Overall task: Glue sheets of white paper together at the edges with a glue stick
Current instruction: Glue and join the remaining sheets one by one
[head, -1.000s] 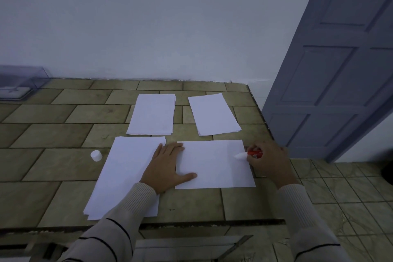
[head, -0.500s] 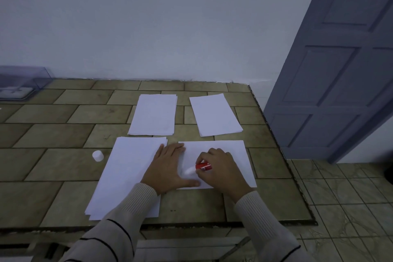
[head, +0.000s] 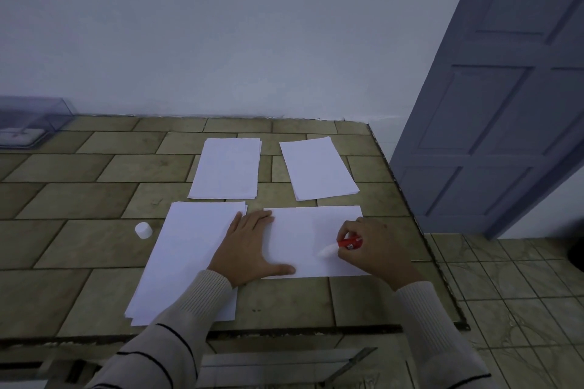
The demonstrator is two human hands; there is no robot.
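Observation:
A single white sheet [head: 300, 237] lies crosswise on the tiled table in front of me. My left hand [head: 252, 246] rests flat on its left edge, fingers straight, thumb along the near edge. My right hand [head: 373, 246] grips a red glue stick [head: 349, 243]; its white tip [head: 325, 252] touches the right half of the sheet. To the left lies a stack of white paper [head: 189, 249], partly under my left forearm. The white glue cap [head: 143, 230] stands on the table left of that stack.
Two more paper stacks lie further back, one in the middle [head: 227, 167] and one to the right [head: 317, 167]. A clear plastic box [head: 28, 126] stands at the far left by the wall. The table's right edge [head: 410, 215] drops off beside a blue door [head: 505, 104].
My right hand swept the glue stick from the sheet's right edge to its left part, then back toward the right half. My left hand stayed pressed on the sheet.

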